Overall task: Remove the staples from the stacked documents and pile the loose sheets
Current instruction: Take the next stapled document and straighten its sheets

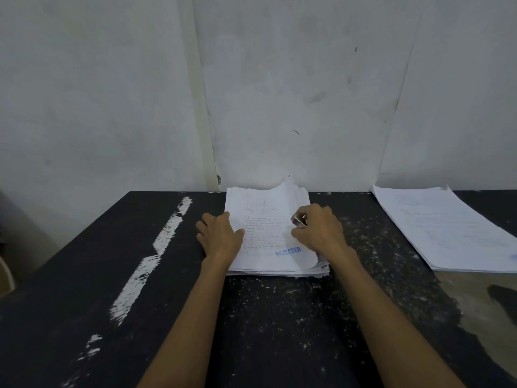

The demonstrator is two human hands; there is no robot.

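A thick stack of printed documents (265, 219) lies at the far middle of the black table, its top page bearing a blue stamp near the front right corner. My left hand (219, 236) rests on the stack's left edge, thumb on the page and fingers straight. My right hand (319, 228) sits on the stack's right side, its fingers curled round a small metal staple remover (298, 220). The top sheets curl up at the far right corner. A second pile of loose sheets (444, 228) lies to the right.
The black table (279, 317) is scuffed, with white paint streaks on its left and worn bare patches at its right front. A grey wall (279, 93) stands right behind the table's far edge.
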